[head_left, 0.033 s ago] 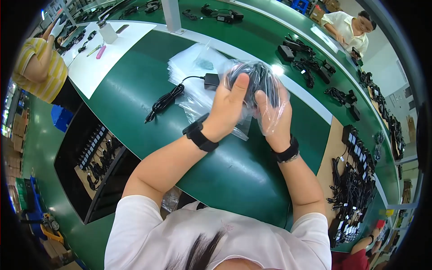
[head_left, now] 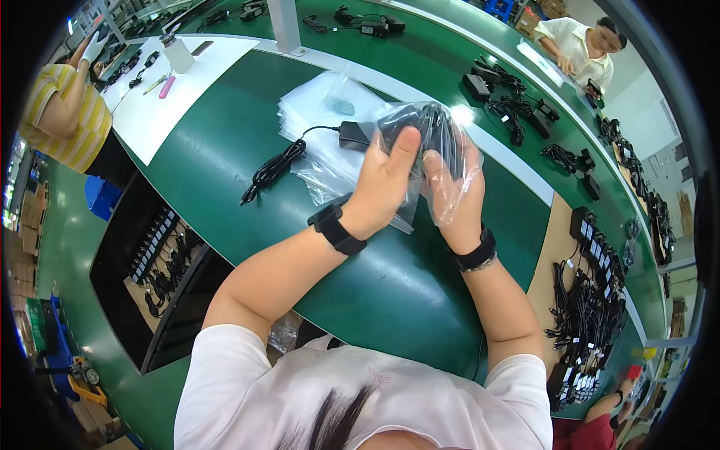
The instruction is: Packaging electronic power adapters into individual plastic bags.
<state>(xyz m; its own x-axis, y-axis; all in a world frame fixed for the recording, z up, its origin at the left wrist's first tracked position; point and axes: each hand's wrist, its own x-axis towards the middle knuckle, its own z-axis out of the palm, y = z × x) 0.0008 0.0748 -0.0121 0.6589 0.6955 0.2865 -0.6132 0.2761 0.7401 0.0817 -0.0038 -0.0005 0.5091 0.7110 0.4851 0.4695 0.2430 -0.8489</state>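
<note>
Over the green table, both of my hands hold a clear plastic bag [head_left: 459, 124] with a black power adapter [head_left: 397, 122] and its coiled cable [head_left: 433, 139] inside. My left hand [head_left: 382, 180] grips the bag's left side, thumb on top. On the right side, my right hand [head_left: 463, 191] is wrapped in part by the loose film, its fingers curled round the bundle. Just left of the left hand lies a second black adapter [head_left: 352, 136], its tied cable [head_left: 276, 171] stretching left. It rests on a fanned stack of clear plastic bags [head_left: 304, 109].
Rows of adapters with cables [head_left: 589, 300] fill a cardboard sheet at the right. More adapters [head_left: 517, 97] lie beyond the white rail [head_left: 517, 169]. A black bin [head_left: 120, 300] with adapters stands at left. One person [head_left: 71, 112] is at the left, another [head_left: 581, 52] across the table.
My left hand has shifted slightly right and down on the bag, so more of the adapter inside shows. The right hand stays nearly in place.
</note>
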